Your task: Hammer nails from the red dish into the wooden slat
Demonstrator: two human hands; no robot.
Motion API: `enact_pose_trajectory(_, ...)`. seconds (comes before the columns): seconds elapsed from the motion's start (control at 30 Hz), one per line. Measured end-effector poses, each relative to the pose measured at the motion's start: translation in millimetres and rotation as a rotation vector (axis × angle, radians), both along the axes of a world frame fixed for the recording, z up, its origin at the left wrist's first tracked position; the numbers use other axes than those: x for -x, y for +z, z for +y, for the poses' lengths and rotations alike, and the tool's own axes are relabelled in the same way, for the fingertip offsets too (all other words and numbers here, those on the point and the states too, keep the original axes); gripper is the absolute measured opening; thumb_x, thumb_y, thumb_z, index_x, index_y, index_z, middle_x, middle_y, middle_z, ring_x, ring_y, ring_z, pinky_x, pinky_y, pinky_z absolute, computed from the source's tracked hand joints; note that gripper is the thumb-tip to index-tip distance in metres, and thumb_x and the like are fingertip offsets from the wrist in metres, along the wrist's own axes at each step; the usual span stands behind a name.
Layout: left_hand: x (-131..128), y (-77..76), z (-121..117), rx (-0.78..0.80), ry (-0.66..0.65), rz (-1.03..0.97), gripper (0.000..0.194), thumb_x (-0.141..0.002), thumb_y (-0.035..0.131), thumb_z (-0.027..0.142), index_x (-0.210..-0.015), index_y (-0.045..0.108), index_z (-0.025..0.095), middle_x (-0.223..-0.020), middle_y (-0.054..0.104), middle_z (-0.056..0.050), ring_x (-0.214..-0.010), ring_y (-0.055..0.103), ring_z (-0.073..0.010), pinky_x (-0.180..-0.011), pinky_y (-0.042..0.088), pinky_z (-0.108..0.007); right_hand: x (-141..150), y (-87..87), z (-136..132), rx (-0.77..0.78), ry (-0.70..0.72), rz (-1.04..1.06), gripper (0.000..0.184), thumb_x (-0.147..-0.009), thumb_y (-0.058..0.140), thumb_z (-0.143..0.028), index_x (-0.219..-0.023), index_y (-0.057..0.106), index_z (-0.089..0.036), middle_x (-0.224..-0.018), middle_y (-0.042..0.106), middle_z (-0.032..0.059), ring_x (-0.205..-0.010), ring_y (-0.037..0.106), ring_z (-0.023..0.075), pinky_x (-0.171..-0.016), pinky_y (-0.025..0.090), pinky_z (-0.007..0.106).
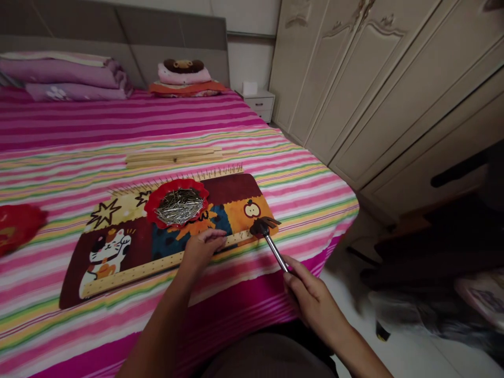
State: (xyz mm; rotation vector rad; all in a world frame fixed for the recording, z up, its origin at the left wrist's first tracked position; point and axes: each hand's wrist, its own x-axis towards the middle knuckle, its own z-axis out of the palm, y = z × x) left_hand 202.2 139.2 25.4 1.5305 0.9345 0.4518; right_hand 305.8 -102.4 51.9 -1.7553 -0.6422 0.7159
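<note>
My right hand [311,299] is closed round the metal handle of a small hammer [264,229], whose dark head rests at the right end of a wooden strip [157,265]. The strip lies along the near edge of a colourful cartoon mat [118,241]. My left hand [202,245] rests on that strip with fingers curled and pinched together; what they hold is too small to make out. Just beyond it sits a red dish [157,197] heaped with thin metal nails [179,206]. A second strip [220,172] studded with upright nails lies along the mat's far edge.
The mat lies on a bed with a striped pink cover [79,126]. Loose wooden strips [173,156] lie farther back. Folded bedding [66,76] and cushions [183,79] sit at the headboard. A red object [18,223] is at left, a wardrobe [374,79] at right.
</note>
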Motion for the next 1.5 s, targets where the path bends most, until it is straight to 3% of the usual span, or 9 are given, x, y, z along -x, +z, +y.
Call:
enact_pose_trajectory(0.1, -5, -3.1, -6, -0.094, -0.007, -0.001, 0.029, -0.056, 0.069, 0.041, -0.074, 0.072, 0.019, -0.069, 0.068, -0.003, -0.063, 0.060, -0.0137, -0.055, 0.045, -0.024, -1, 0.0, -1, 0.014, 0.049, 0.082, 0.044, -0.089, 0.045, -0.041, -0.127, 0.053, -0.020, -0.058, 0.036, -0.0056, -0.049, 0.034, 0.0099, -0.043, 0.031, 0.019)
enact_pose_trajectory(0.23, -13, -6.0, -12, 0.035, 0.011, -0.019, 0.033, -0.057, 0.068, 0.040, -0.082, 0.070, 0.018, -0.063, 0.066, -0.001, -0.059, 0.059, -0.0135, -0.057, 0.047, -0.025, -2, 0.2, -1, 0.009, 0.035, 0.099, 0.045, -0.088, 0.046, -0.041, -0.126, 0.054, -0.019, -0.057, 0.033, -0.0061, -0.047, 0.030, 0.0096, -0.040, 0.026, 0.020)
enact_pose_trajectory(0.4, -18, -13.9, -17, -0.057, 0.068, -0.036, 0.027, -0.058, 0.067, 0.038, -0.076, 0.067, 0.018, -0.066, 0.068, -0.001, -0.064, 0.062, -0.0143, -0.059, 0.048, -0.025, -2, -1.3, -1, 0.010, 0.046, 0.084, 0.043, -0.089, 0.046, -0.040, -0.126, 0.054, -0.020, -0.062, 0.039, -0.0045, -0.054, 0.036, 0.0105, -0.048, 0.034, 0.020)
enact_pose_trajectory(0.6, -18, -21.7, -19, -0.176, 0.069, 0.013, 0.019, -0.064, 0.065, 0.036, -0.076, 0.067, 0.021, -0.071, 0.070, 0.001, -0.069, 0.064, -0.0145, -0.068, 0.049, -0.027, -2, -3.0, -2, 0.029, 0.052, 0.097, 0.045, -0.089, 0.045, -0.042, -0.127, 0.052, -0.020, -0.059, 0.036, -0.0055, -0.051, 0.033, 0.0106, -0.046, 0.031, 0.021)
enact_pose_trajectory(1.17, -19, -19.6, -24, -0.181, 0.068, -0.013, 0.018, -0.068, 0.062, 0.037, -0.076, 0.066, 0.021, -0.070, 0.069, 0.002, -0.069, 0.064, -0.0140, -0.066, 0.048, -0.024, 2, 0.6, 2, 0.018, 0.080, 0.106, 0.042, -0.089, 0.046, -0.039, -0.126, 0.053, -0.021, -0.065, 0.039, -0.0041, -0.056, 0.034, 0.0108, -0.050, 0.031, 0.021)
enact_pose_trajectory(1.5, -17, -16.4, -29, -0.471, -0.016, 0.108, 0.012, -0.074, 0.057, 0.030, -0.073, 0.064, 0.021, -0.071, 0.065, 0.002, -0.067, 0.058, -0.0119, -0.064, 0.041, -0.023, 1, 3.8, 2, 0.007, 0.092, 0.099, 0.043, -0.089, 0.045, -0.039, -0.127, 0.052, -0.019, -0.060, 0.037, -0.0056, -0.051, 0.031, 0.0102, -0.046, 0.029, 0.021)
